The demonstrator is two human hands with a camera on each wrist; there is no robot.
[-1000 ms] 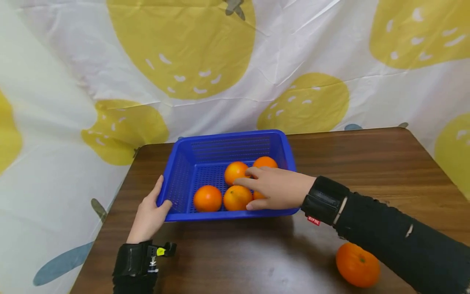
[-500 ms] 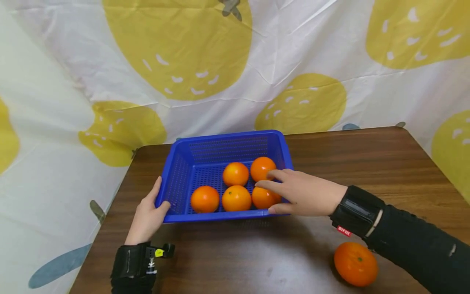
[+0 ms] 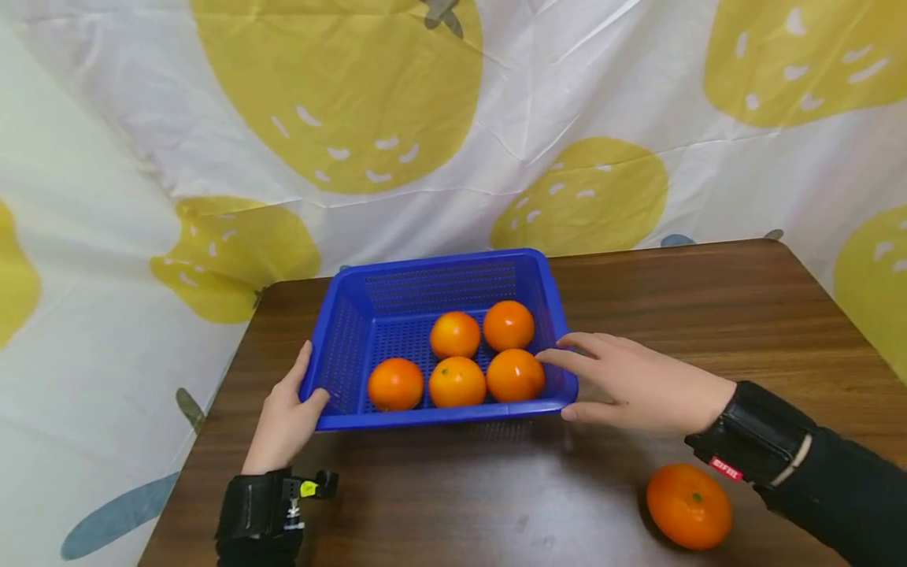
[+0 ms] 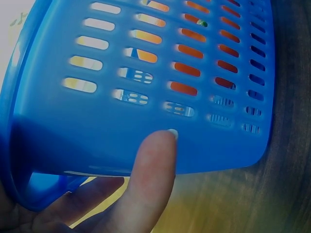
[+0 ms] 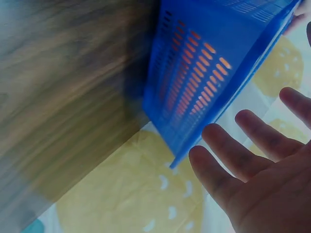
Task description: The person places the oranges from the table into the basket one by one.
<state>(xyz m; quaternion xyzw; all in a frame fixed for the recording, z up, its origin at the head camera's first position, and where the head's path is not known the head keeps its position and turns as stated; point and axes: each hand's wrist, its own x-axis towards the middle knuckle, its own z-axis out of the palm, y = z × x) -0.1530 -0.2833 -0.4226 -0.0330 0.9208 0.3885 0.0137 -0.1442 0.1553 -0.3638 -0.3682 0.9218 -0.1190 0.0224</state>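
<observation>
A blue plastic basket (image 3: 439, 418) with slotted walls holds several oranges (image 3: 457, 383), grouped in its right half and along its front. My left hand (image 3: 283, 421) grips the basket's left rim. In the left wrist view its thumb (image 4: 155, 165) lies against the slotted wall, and other fingers show past the rim. Beside the basket's right rim is my right hand (image 3: 631, 382), fingers spread, holding nothing. The right wrist view shows these fingers (image 5: 214, 177) close to the basket's rim. One more orange (image 3: 689, 506) sits on the table at the front right, near my right sleeve.
The brown wooden table (image 3: 510, 504) runs back to a white cloth (image 3: 425, 220) with large yellow fruit prints, which hangs behind it and along its left side. Black bands circle both wrists; the left one carries a small camera (image 3: 326, 483).
My right hand has moved right, from over the oranges inside the basket to its right rim, uncovering the oranges there. The left hand stays on the left rim.
</observation>
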